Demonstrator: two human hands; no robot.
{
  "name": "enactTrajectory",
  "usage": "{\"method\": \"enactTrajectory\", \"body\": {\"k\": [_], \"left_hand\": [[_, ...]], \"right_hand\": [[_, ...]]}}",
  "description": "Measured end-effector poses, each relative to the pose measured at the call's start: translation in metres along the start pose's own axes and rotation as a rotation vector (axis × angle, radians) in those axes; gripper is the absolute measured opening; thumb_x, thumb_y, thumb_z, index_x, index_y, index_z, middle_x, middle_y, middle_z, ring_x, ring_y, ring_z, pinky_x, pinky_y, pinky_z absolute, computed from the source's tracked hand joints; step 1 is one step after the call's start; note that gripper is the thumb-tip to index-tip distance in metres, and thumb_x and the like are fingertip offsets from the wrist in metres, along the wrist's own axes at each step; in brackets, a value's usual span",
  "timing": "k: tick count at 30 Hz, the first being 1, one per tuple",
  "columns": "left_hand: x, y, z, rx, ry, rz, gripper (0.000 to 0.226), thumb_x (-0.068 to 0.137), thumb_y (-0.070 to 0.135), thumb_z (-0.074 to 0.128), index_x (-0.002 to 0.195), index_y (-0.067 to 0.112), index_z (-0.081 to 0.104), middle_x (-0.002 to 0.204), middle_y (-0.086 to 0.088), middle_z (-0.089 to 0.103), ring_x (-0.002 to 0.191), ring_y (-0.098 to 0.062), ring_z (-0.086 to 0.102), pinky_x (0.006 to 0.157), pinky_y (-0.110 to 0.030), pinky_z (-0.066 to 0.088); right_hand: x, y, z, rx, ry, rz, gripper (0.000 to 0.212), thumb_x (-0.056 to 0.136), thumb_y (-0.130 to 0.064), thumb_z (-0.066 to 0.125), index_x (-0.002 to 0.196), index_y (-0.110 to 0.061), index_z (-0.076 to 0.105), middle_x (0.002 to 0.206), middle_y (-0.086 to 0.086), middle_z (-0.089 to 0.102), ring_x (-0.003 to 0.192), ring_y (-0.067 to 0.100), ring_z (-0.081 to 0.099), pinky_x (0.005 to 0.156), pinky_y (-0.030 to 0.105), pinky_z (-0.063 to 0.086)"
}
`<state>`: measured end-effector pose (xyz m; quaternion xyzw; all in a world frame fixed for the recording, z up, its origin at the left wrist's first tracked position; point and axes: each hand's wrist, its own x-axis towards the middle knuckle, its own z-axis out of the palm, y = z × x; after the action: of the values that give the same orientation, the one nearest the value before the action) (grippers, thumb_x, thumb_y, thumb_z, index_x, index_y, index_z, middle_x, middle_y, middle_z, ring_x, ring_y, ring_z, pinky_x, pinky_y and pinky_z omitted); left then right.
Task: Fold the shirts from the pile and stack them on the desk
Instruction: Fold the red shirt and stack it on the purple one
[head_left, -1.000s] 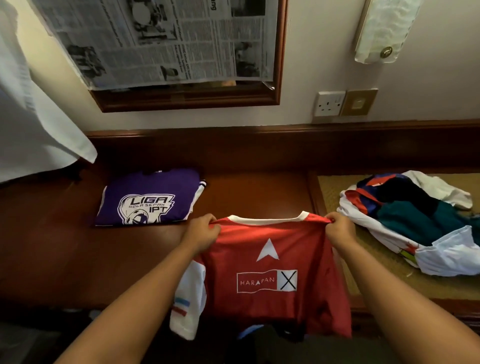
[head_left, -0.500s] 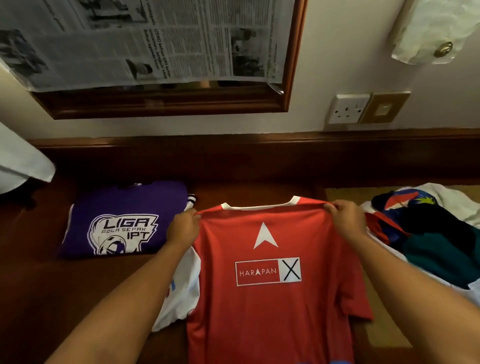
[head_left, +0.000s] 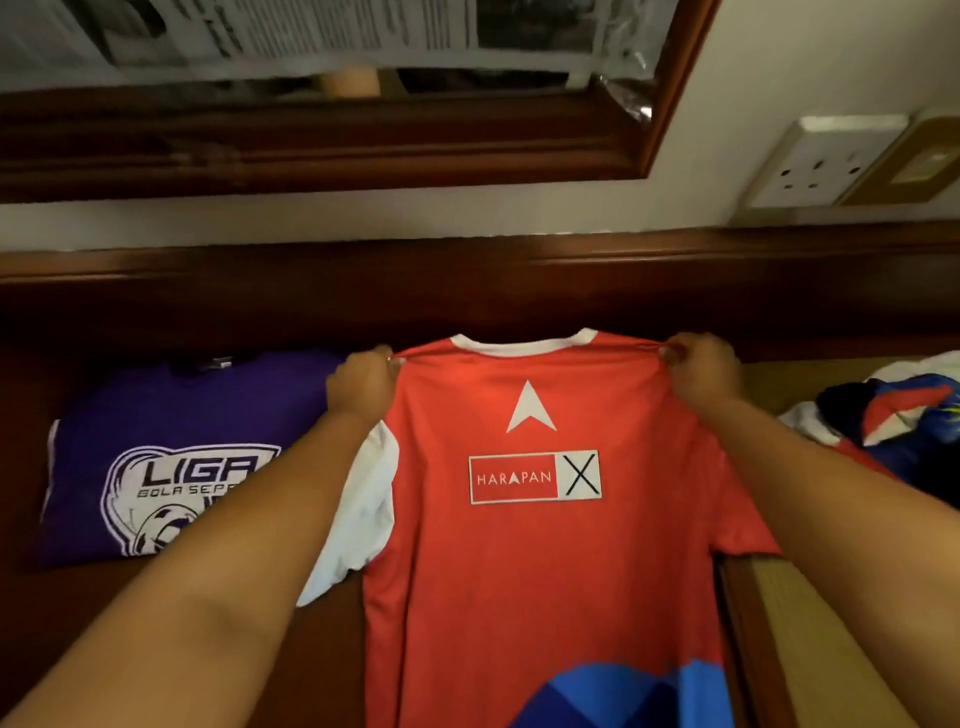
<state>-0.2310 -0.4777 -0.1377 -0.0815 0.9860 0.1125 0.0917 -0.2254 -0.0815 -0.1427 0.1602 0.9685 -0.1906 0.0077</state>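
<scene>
My left hand (head_left: 363, 382) & right hand (head_left: 698, 369) pinch red shirt (head_left: 535, 561) shoulders, stretched flat. Folded purple shirt (head_left: 171, 441) at 9 o'clock. Pile (head_left: 893, 415) at 3, maybe shirts.

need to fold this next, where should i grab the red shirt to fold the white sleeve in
Grip the white sleeve at its loose outer edge, coming from the left. It sticks out sideways from the red shirt, which lies flat, back up, with the left hand and right hand pinching its shoulders.

desk (head_left: 156, 597): dark wood | purple shirt (head_left: 171, 441) folded, left | shirt pile (head_left: 893, 415) right
</scene>
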Motion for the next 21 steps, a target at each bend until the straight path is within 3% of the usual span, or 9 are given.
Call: {"method": "enactTrajectory", "body": {"k": [3, 6, 9, 15, 18, 21], "left_hand": [[-0.006, -0.003, 0.018, -0.115, 0.147, 0.042, 0.026, 0.094, 0.022, 0.053, 0.114, 0.006, 0.059, 0.114, -0.022, 0.057, 0.107, -0.041, 0.050, 0.082, -0.048, 0.043], [-0.053, -0.004, 0.047, -0.138, 0.240, 0.143, 0.032, 0.085, 0.015, 0.054, 0.115, 0.005, 0.060, 0.111, -0.020, 0.058, 0.104, -0.039, 0.051, 0.084, -0.046, 0.041], [-0.139, -0.004, 0.087, -0.135, 0.153, 0.271, 0.043, 0.082, 0.024, 0.038, 0.114, 0.005, 0.060, 0.111, -0.019, 0.061, 0.102, -0.039, 0.057, 0.088, -0.047, 0.047], [-0.280, -0.022, 0.137, 0.091, -0.104, 0.267, 0.049, 0.083, 0.042, 0.040, 0.125, 0.023, 0.057, 0.134, -0.010, 0.055, 0.121, -0.032, 0.051, 0.095, -0.048, 0.045], [-0.286, -0.034, 0.142, 0.165, -0.154, 0.215, 0.059, 0.085, 0.050, 0.036, 0.138, 0.026, 0.046, 0.144, -0.009, 0.048, 0.128, -0.037, 0.048, 0.097, -0.053, 0.043], [-0.294, -0.026, 0.132, 0.096, -0.148, 0.164, 0.059, 0.088, 0.048, 0.035, 0.140, 0.022, 0.047, 0.149, -0.011, 0.041, 0.135, -0.038, 0.039, 0.105, -0.055, 0.035]], "right_hand": [[-0.015, -0.009, 0.007, -0.058, 0.064, 0.023, 0.026, 0.093, -0.022, 0.054, 0.115, -0.012, 0.064, 0.117, 0.024, 0.053, 0.114, 0.041, 0.046, 0.093, 0.047, 0.036], [-0.072, -0.010, 0.029, -0.013, 0.102, -0.044, 0.033, 0.091, -0.021, 0.049, 0.121, -0.011, 0.059, 0.122, 0.022, 0.051, 0.116, 0.039, 0.046, 0.095, 0.050, 0.034], [-0.164, 0.003, 0.062, 0.002, 0.047, -0.181, 0.043, 0.083, -0.024, 0.039, 0.116, -0.006, 0.059, 0.120, 0.024, 0.055, 0.109, 0.042, 0.054, 0.094, 0.051, 0.042], [-0.294, 0.040, 0.094, -0.084, -0.206, -0.312, 0.046, 0.085, -0.031, 0.039, 0.125, -0.012, 0.050, 0.133, 0.021, 0.054, 0.122, 0.037, 0.051, 0.093, 0.056, 0.046], [-0.291, 0.065, 0.084, -0.150, -0.270, -0.217, 0.057, 0.088, -0.035, 0.032, 0.132, -0.007, 0.053, 0.140, 0.020, 0.050, 0.127, 0.038, 0.049, 0.096, 0.054, 0.044], [-0.285, 0.069, 0.060, -0.034, -0.217, -0.114, 0.056, 0.087, -0.028, 0.033, 0.124, 0.007, 0.055, 0.128, 0.031, 0.053, 0.118, 0.046, 0.052, 0.098, 0.051, 0.044]]}}
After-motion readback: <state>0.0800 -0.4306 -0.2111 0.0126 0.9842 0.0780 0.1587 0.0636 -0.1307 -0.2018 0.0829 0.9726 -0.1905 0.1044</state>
